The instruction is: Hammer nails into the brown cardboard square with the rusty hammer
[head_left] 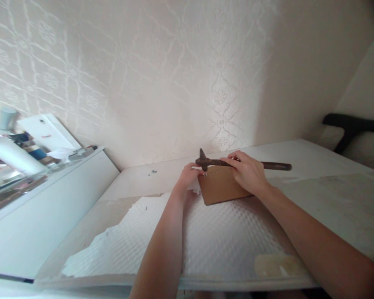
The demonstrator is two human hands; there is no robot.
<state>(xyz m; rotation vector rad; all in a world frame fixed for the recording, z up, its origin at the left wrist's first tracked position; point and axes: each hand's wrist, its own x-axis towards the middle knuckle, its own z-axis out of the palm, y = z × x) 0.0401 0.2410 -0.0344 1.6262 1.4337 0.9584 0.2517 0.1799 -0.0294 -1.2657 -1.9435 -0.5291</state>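
A hammer [276, 165] with a dark brown handle lies level in the grip of my right hand [248, 171], which is closed round the middle of the handle. Below it is a flat brown board [220, 189] with rounded corners and a row of small dark marks near its far edge. My left hand [188, 177] is at the board's far left corner, just under the hammer head [202, 160]. Its fingers are pinched together, and what they hold is too small to make out. Tiny pale bits show on the board beside these fingertips.
White quilted padding [124, 236] with a torn edge covers part of the worn table [324, 203]. Small metal bits [152, 172] lie toward the wall. A white cabinet [59, 207] on the left carries a cluttered tray and a white box [48, 133]. At right stands a black chair part [352, 126].
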